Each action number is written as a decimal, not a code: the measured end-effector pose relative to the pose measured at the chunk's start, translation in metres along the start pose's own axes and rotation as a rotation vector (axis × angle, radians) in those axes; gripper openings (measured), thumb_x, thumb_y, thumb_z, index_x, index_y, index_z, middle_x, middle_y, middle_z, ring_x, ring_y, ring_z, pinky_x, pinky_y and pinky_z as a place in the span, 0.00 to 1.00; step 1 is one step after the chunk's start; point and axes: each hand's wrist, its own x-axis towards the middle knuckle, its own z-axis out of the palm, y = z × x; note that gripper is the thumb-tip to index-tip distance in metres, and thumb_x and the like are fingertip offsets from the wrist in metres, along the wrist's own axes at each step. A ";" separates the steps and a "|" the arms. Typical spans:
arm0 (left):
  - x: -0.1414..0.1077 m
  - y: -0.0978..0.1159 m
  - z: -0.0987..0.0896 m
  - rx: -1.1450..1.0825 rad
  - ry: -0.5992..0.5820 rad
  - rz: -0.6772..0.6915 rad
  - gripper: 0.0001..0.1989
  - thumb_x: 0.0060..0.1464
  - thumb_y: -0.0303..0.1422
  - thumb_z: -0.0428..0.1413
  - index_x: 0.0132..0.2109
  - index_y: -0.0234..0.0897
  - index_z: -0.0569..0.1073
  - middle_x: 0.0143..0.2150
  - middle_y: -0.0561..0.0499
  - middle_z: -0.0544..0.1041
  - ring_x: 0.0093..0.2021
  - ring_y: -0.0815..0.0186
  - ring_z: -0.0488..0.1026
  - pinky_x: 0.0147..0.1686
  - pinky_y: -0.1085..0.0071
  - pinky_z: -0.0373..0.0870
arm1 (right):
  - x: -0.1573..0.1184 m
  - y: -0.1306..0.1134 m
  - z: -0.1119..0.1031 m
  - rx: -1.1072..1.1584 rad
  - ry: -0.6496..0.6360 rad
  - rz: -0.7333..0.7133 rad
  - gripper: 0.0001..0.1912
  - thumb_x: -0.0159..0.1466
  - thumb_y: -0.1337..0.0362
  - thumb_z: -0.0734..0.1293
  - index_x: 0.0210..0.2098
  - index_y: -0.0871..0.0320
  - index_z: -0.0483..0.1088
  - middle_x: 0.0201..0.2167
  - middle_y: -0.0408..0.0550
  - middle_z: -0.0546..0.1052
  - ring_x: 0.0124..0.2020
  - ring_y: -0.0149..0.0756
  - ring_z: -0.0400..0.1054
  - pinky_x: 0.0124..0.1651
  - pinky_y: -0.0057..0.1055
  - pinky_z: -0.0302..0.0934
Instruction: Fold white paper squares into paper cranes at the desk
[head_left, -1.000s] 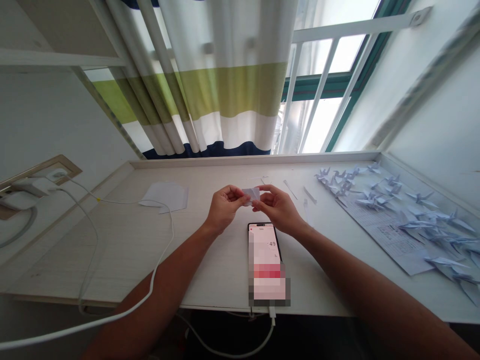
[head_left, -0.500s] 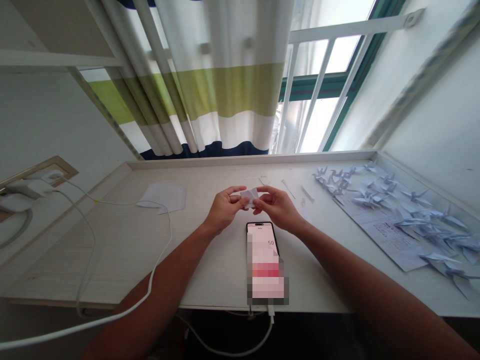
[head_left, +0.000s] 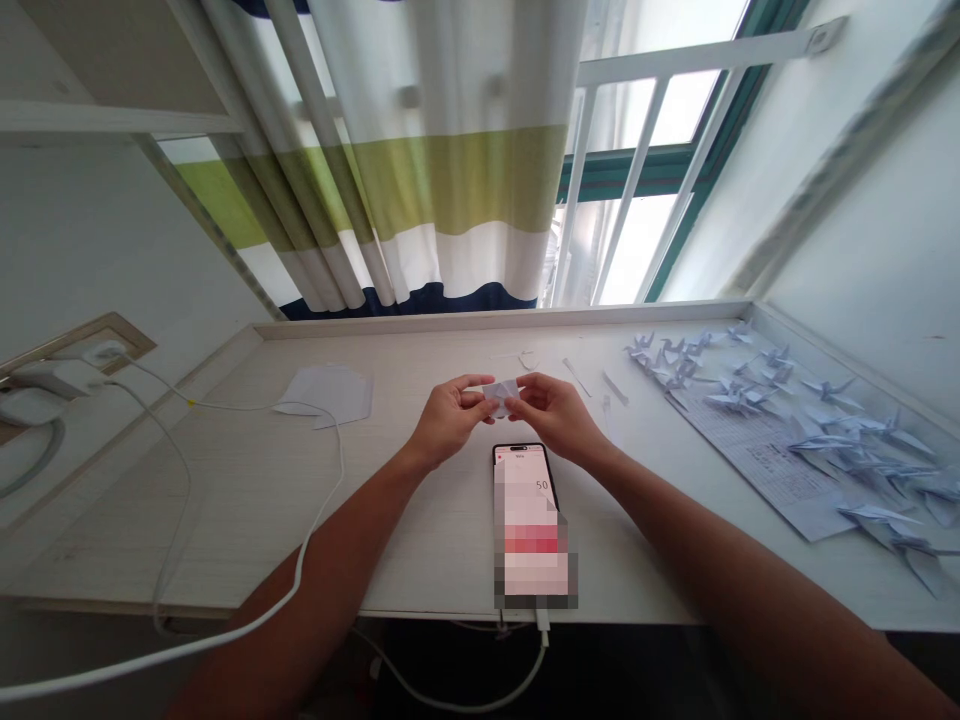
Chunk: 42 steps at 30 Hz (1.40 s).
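A small piece of folded white paper is held up over the desk between both hands. My left hand pinches its left side between thumb and fingers. On the other side, my right hand grips the right edge, its thumb pressed on the front. Creases show on the paper, but the fingers cover its edges. Just below the hands lies a phone with a lit screen showing "50" and a cable plugged into its lower end.
Several folded paper cranes stand at the right, some on a printed sheet. White paper sheets lie at the left. Paper strips are scattered behind my hands. A white cable runs from the wall socket across my left forearm.
The folded paper has turned slightly and now sits more level, with its front spread wider between the fingers. Both hands have shifted only a little.
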 end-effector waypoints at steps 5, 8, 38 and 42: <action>-0.004 0.004 0.000 0.097 -0.100 0.001 0.27 0.54 0.38 0.65 0.59 0.33 0.70 0.35 0.46 0.83 0.33 0.64 0.77 0.37 0.67 0.72 | -0.001 -0.006 -0.005 -0.270 -0.033 -0.196 0.14 0.65 0.60 0.69 0.50 0.52 0.75 0.41 0.49 0.79 0.39 0.39 0.76 0.43 0.39 0.74; -0.005 0.004 0.001 0.091 -0.120 0.013 0.26 0.56 0.37 0.64 0.58 0.35 0.68 0.40 0.44 0.83 0.38 0.63 0.79 0.41 0.67 0.72 | 0.001 -0.005 -0.009 -0.277 -0.071 -0.205 0.08 0.66 0.60 0.68 0.43 0.53 0.77 0.38 0.48 0.80 0.39 0.39 0.76 0.44 0.40 0.73; -0.001 -0.007 0.008 0.006 0.096 0.040 0.18 0.49 0.39 0.68 0.44 0.32 0.80 0.36 0.44 0.84 0.38 0.61 0.81 0.43 0.65 0.74 | 0.004 0.003 0.003 -0.037 0.088 -0.056 0.07 0.62 0.60 0.70 0.35 0.58 0.72 0.32 0.48 0.78 0.34 0.38 0.73 0.40 0.37 0.70; -0.002 -0.004 0.009 -0.014 0.117 0.028 0.17 0.48 0.39 0.69 0.41 0.32 0.81 0.36 0.44 0.84 0.38 0.59 0.81 0.43 0.64 0.75 | 0.002 -0.001 0.006 -0.013 0.120 -0.090 0.07 0.62 0.61 0.70 0.36 0.57 0.70 0.29 0.45 0.76 0.32 0.35 0.71 0.39 0.35 0.68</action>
